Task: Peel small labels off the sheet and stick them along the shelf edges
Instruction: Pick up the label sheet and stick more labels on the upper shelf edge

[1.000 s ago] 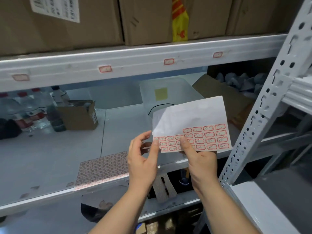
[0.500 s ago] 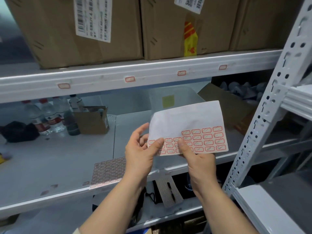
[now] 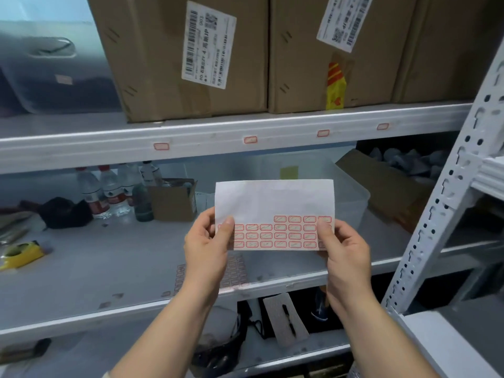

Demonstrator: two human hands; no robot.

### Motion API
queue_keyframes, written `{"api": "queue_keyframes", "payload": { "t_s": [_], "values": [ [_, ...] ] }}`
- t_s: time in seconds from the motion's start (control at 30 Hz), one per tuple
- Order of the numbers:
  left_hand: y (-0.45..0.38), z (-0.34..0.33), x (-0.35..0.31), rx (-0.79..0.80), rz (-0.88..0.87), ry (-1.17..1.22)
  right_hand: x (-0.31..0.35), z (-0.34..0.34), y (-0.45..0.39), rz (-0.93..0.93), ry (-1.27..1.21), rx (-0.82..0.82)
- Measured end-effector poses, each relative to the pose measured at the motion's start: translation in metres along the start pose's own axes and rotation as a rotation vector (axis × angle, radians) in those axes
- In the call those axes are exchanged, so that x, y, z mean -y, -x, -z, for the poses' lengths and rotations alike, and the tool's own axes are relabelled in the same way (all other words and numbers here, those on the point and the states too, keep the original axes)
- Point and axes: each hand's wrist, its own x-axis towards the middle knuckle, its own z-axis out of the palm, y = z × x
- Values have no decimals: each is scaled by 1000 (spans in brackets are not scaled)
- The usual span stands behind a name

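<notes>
Nearest, both hands hold the label sheet (image 3: 274,211) upright in front of the middle shelf. The left hand (image 3: 207,246) pinches its lower left corner, thumb across the first labels; the right hand (image 3: 345,249) pinches the lower right corner the same way. Neither hand has a loose label between its fingers. The sheet's top half is bare backing; red-bordered labels remain in 3 full rows along the bottom, plus 4 more at the right of a row above.

Below the hands, a second label sheet (image 3: 234,271) lies flat at the front edge of the middle shelf (image 3: 90,263). Farther back on that shelf stand water bottles (image 3: 109,189) beside a small cardboard box (image 3: 173,200), with a clear bin behind the held sheet.

Farthest, the upper shelf edge (image 3: 212,137) carries 4 stuck labels (image 3: 250,139), evenly spaced, under large cartons (image 3: 185,55). Its left stretch looks bare.

To peel well, I judge it best to keep 1 hand gripping the backing, bend a corner of an end label until it lifts, draw it off slowly, then press it level on the edge, matching the existing spacing.
</notes>
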Motion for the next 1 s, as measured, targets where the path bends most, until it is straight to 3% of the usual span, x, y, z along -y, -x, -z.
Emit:
{"api": "queue_keyframes", "payload": {
  "t_s": [0.43,1.0],
  "values": [
    [-12,63,-13,-168,-89,-163,-15,-40,7,44,145,94],
    [-34,133,4,-194,50,-319,-66,-75,0,20,250,94]
  ]
}}
